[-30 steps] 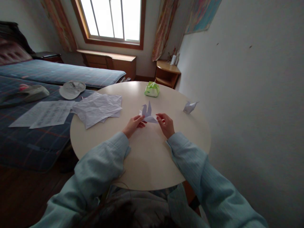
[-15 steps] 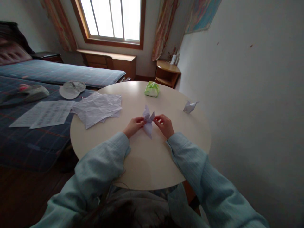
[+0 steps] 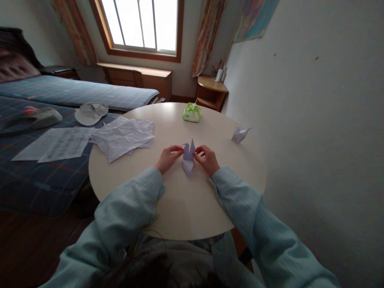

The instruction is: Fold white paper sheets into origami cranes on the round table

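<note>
A white folded paper crane (image 3: 188, 157) is held between my two hands over the middle of the round table (image 3: 192, 216). Two pointed tips rise from it, and a flap hangs towards me. My left hand (image 3: 169, 157) pinches its left side near a small bent tip. On the other side, the fingertips of my right hand (image 3: 207, 158) are closed at the paper's right edge. A second folded paper crane (image 3: 239, 135) stands apart on the table's right side.
Creased paper sheets (image 3: 124, 136) lie at the table's left edge, beside printed sheets (image 3: 57, 144) on the bed. A green tissue pack (image 3: 192, 113) sits at the far side. A pale cap (image 3: 91, 113) rests on the bed. The wall (image 3: 315, 140) runs close on the right.
The paper crane has turned between my hands, so its two tips now point up and its front flap sits slightly lower. My hands have shifted only a little.
</note>
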Tool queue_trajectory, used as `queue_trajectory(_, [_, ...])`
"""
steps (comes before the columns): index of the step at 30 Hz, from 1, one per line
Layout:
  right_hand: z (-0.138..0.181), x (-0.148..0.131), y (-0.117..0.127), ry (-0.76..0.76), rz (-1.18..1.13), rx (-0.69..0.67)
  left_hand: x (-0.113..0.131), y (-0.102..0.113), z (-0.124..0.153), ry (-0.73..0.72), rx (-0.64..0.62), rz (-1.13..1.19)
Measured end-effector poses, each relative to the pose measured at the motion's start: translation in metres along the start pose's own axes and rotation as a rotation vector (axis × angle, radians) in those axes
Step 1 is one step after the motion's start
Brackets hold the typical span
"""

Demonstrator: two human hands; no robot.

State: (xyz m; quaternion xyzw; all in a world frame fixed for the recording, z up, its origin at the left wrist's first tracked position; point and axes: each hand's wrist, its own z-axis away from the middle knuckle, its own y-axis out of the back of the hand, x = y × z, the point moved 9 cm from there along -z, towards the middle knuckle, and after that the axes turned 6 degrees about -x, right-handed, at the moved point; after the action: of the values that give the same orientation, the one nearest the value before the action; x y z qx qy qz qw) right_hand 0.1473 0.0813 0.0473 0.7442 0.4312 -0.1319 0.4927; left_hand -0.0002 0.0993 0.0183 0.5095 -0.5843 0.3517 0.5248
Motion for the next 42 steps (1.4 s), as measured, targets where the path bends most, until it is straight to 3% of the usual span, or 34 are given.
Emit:
queue_trajectory(8, [-0.001,0.001,0.002,0.004,-0.011,0.015,0.006,0.0,0.002,-0.052,0.018,-0.171])
queue_trajectory(20, [0.0,0.012,0.005,-0.06,0.068,0.085,-0.005,0.006,-0.001,0.04,0.078,-0.175])
queue_trajectory(36, [-0.001,0.018,0.002,-0.15,0.113,0.037,0.006,0.007,-0.001,0.034,0.052,-0.34])
queue_trajectory(42, [-0.002,0.016,0.0,-0.124,0.008,0.016,-0.002,0.004,-0.002,-0.001,0.036,-0.225])
